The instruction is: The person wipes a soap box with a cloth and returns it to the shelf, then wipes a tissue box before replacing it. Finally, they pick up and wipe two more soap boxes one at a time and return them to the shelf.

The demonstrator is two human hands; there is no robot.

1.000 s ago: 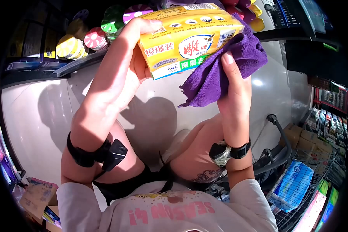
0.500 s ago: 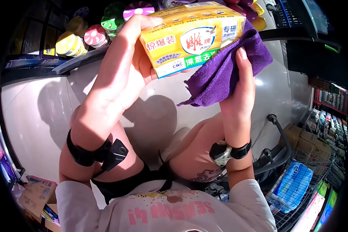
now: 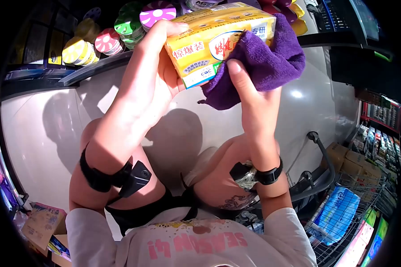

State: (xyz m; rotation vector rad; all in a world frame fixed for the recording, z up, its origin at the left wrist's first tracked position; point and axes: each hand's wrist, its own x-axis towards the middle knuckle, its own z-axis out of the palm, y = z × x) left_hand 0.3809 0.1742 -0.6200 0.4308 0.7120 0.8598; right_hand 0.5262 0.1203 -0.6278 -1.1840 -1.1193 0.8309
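A yellow pack of laundry soap (image 3: 187, 51) with Chinese print is held up in front of me, near the shelf. My left hand (image 3: 158, 58) grips its left end, thumb on the top edge and fingers behind it. A purple cloth (image 3: 272, 58) lies bunched over the right part of the pack's front. My right hand (image 3: 249, 89) is closed on the cloth, with the thumb pressing it toward the pack's front; its other fingers are hidden behind the cloth. The cloth covers much of the printed logo.
A shelf edge (image 3: 98, 66) runs beyond my hands, bearing round tubs with yellow (image 3: 78, 51), pink (image 3: 109, 41), green and purple lids. At the right stands a wire cart (image 3: 338, 227) with a blue pack (image 3: 338, 213). An opened cardboard box (image 3: 42, 224) sits at lower left.
My right hand and the purple cloth have moved left across the pack's front, covering more of the print. The cloth is more bunched. The left hand and pack have shifted only slightly.
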